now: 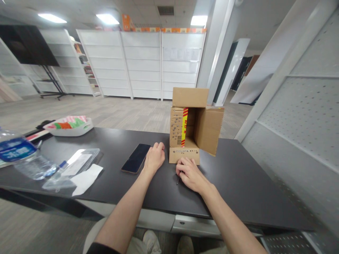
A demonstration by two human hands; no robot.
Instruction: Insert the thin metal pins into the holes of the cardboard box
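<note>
One phone (136,158) lies flat on the dark surface (238,183); just right of it the left hand (155,156) rests loosely curled, and whether it grips anything I cannot tell. Farther right, an open cardboard box (200,128) stands toward the far edge, its front flap (184,153) lowered. At that flap, apart from the left, the right hand (187,171) closes round a thin metal piece (177,181). The box is probably light, stiff-walled and bendy at the flaps, best held by its sides; the metal may slip, so pinch mid-shaft.
</note>
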